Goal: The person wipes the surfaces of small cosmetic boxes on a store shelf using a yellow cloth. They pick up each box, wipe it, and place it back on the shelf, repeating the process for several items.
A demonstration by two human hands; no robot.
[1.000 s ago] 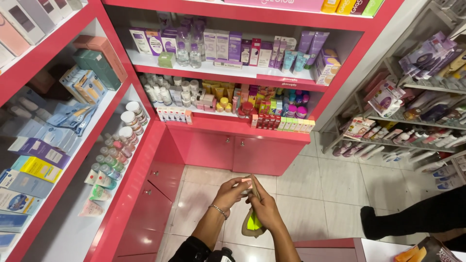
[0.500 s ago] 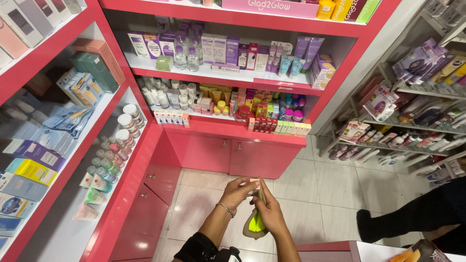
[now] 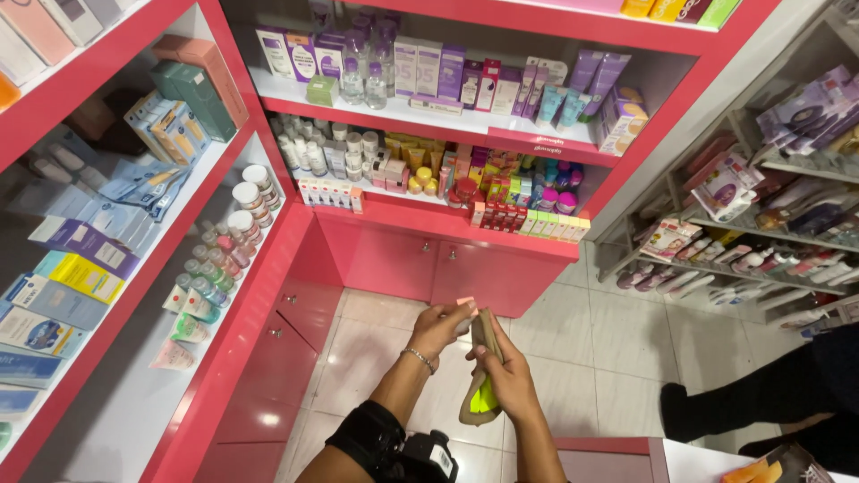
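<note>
A cosmetics shop: red shelves [image 3: 420, 121] full of skincare boxes [image 3: 452, 72], small bottles [image 3: 215, 268] and tubes [image 3: 188, 326].

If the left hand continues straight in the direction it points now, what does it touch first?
Probably the cloth held in the right hand: the left hand points right, toward the cloth's top end. Depth is unclear, so it may already touch.

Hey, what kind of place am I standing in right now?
Most likely a cosmetics or skincare shop. Red shelves hold rows of small boxes, tubes and jars, with a grey rack of packets on the right, red cabinets below and a tiled floor.
</note>
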